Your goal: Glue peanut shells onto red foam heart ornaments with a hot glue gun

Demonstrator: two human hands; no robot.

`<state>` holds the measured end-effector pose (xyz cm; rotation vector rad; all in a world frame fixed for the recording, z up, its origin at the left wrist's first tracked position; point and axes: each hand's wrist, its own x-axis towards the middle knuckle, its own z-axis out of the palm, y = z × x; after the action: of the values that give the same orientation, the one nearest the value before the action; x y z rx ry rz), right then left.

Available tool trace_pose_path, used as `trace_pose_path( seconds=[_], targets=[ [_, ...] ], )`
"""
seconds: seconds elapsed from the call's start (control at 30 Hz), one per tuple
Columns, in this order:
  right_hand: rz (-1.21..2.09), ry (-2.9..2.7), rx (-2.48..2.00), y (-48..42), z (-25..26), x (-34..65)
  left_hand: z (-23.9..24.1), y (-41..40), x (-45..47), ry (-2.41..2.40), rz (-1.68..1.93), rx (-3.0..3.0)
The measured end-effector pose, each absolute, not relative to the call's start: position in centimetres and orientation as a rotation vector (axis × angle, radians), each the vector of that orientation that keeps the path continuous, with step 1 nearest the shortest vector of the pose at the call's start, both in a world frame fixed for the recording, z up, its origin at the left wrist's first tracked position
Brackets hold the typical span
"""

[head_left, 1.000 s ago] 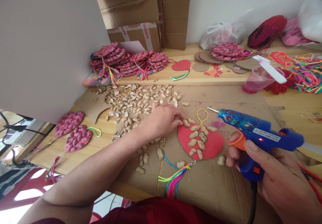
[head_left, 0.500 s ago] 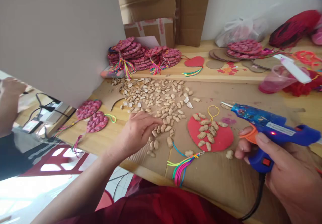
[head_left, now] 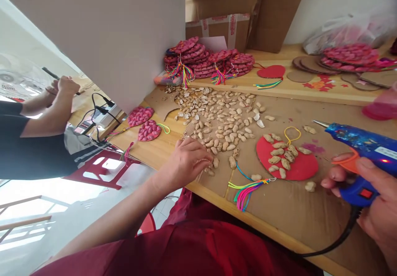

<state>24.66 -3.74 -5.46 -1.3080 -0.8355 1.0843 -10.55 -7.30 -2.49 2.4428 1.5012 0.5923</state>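
Observation:
My left hand point(head_left: 186, 160) rests at the near edge of a heap of peanut shells point(head_left: 220, 117), fingers curled together over a few shells; whether it holds one is hidden. My right hand point(head_left: 369, 189) grips a blue hot glue gun point(head_left: 362, 148), nozzle pointing left, its red light on. Between the hands lies a red round card point(head_left: 302, 166) with several peanut shells glued on it, a yellow loop at its top and a rainbow tassel point(head_left: 246, 189) at its bottom. All this lies on a brown cardboard sheet point(head_left: 288, 214).
Stacks of pink shell-covered discs point(head_left: 204, 59) with tassels sit on a raised wooden ledge, with more discs point(head_left: 350, 55) at the right. Two pink discs point(head_left: 145, 123) lie at the table's left edge. Cardboard boxes point(head_left: 223, 15) stand behind. Another person's arms point(head_left: 46, 110) are at the left.
The view has swung left. My left hand has drawn back from the red card to the near edge of the shell heap. The glue gun stays held at the right.

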Motion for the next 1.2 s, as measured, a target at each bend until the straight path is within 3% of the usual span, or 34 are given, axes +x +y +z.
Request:
trace_pose_path(
  seconds=[0.4, 1.2],
  targets=[
    [1.076, -0.835, -1.365, -3.3, -3.3, 23.4, -2.4, -4.4, -6.6, 1.205, 0.432, 2.627],
    [1.116, -0.858, -1.329, -3.3, -3.0, 23.2, -2.6, -4.1, -7.3, 1.239, 0.465, 2.557]
  ],
)
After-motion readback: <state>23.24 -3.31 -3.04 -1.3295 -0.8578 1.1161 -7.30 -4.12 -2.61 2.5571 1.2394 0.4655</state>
